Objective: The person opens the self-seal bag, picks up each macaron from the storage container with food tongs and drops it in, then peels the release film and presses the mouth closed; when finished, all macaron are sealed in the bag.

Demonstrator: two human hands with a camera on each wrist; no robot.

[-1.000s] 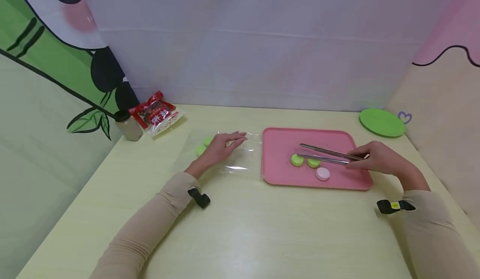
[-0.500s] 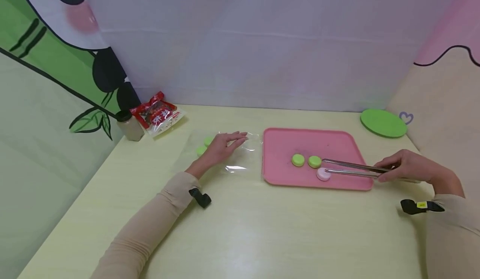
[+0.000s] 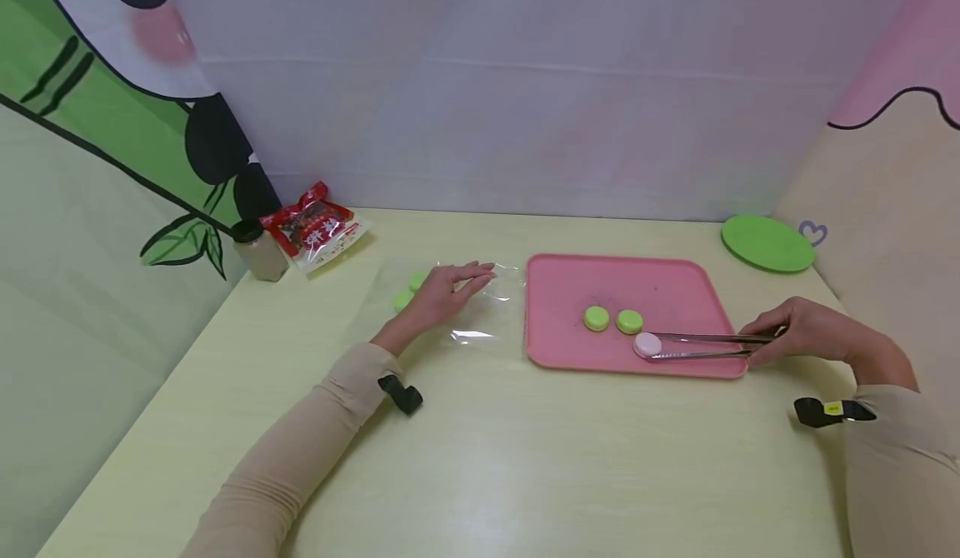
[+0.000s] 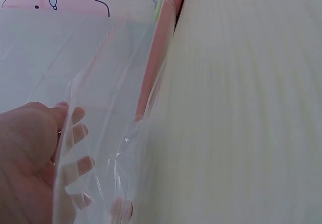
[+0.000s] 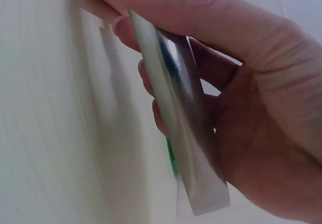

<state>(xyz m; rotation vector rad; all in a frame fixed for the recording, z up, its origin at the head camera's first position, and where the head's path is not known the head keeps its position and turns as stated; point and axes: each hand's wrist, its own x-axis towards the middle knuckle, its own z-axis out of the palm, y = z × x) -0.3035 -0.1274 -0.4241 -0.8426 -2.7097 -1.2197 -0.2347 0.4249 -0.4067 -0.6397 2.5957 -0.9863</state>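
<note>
My right hand (image 3: 810,333) grips steel tongs (image 3: 705,337) over the right edge of a pink tray (image 3: 570,279). The tongs' tips straddle a pale pink macaron (image 3: 647,344) on the tray. Two green macarons (image 3: 596,318) sit just behind and left of it. My left hand (image 3: 438,296) holds a clear plastic bag (image 3: 480,321) left of the tray. In the left wrist view its edge passes between thumb and fingers, and the fingers show through the film. More green macarons (image 3: 405,300) lie in the bag, partly hidden by the hand, with a pinkish macaron (image 4: 121,211) low down.
A green plate (image 3: 768,244) lies at the table's back right corner. At the back left, a red and white snack packet (image 3: 315,229) leans beside a dark-lidded jar (image 3: 260,254). A printed cloth (image 3: 510,125) hangs behind the table (image 3: 480,458).
My right hand has drawn the tongs rightward and toward me, off the green macaron and down to the pink one. Now the tips stand on both sides of it. The left hand has stayed put.
</note>
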